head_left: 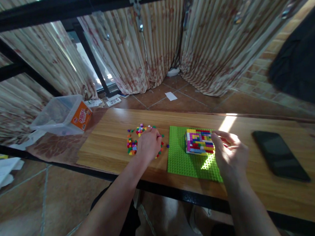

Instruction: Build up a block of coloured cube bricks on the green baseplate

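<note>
My left hand (pixel 149 144) reaches down, fingers curled, among a loose pile of small coloured toy bricks (pixel 132 145). Its fingertips are largely hidden, so what they grip cannot be made out. A green studded baseplate (pixel 176 161) lies right of the pile. On its far part sits a low block built of many-coloured bricks (pixel 198 141). Beside that block's right end is my right hand (pixel 231 150), with thumb and index finger bent together in a pinch close to its upper corner. Anything between those fingertips is too small to tell.
A black phone (pixel 279 154) lies on the wooden table (pixel 103 140), at the right. On the floor to the left stands a clear plastic tub (pixel 59 116) with an orange label. Curtains (pixel 156 44) hang beyond the table, and a paper scrap (pixel 171 96) lies on the tiles.
</note>
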`<state>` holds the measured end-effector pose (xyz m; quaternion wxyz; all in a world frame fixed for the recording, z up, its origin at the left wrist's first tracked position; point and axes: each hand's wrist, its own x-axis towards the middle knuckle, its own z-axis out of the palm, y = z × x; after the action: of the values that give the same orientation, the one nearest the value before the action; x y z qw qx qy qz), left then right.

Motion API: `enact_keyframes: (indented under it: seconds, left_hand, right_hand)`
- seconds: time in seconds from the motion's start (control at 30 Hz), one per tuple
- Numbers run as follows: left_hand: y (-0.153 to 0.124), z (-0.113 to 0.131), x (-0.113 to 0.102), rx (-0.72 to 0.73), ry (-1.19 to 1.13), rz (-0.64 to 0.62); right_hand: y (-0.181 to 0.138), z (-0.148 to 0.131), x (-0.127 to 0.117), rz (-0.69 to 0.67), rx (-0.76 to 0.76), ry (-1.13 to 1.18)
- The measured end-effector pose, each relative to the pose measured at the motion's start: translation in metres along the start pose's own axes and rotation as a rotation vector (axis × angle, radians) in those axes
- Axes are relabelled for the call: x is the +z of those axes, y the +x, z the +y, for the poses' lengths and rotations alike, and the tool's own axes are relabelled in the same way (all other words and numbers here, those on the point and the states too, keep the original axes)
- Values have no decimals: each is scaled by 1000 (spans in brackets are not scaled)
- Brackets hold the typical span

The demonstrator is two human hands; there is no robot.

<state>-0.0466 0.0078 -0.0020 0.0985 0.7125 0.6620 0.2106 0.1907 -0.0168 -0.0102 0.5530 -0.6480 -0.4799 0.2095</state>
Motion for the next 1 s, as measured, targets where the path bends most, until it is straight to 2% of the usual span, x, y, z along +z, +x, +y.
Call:
enact_keyframes:
  seconds: [0.1, 0.17, 0.3, 0.43, 0.53, 0.83, 1.0]
  left_hand:
    - [-1, 4, 5, 131, -337, 8]
    - [-3, 10, 7, 206, -502, -2]
    - [-9, 26, 8, 305, -581, 9]
    - [-15, 37, 7, 368, -586, 48]
    - [-17, 42, 8, 382, -599, 57]
    - [-20, 54, 17, 299, -608, 115]
    - [-20, 55, 18, 279, -575, 105]
  right_hand:
    - [-6, -6, 6, -28, -100, 96]
    - [-11, -12, 10, -78, -220, 121]
    - [-21, -20, 18, -267, -405, -28]
    - [-24, -21, 21, -288, -550, -85]
    - [-25, -20, 22, -277, -578, -89]
    - [-29, -20, 22, -212, -547, -131]
    - [-22, -18, 14, -154, -495, -136]
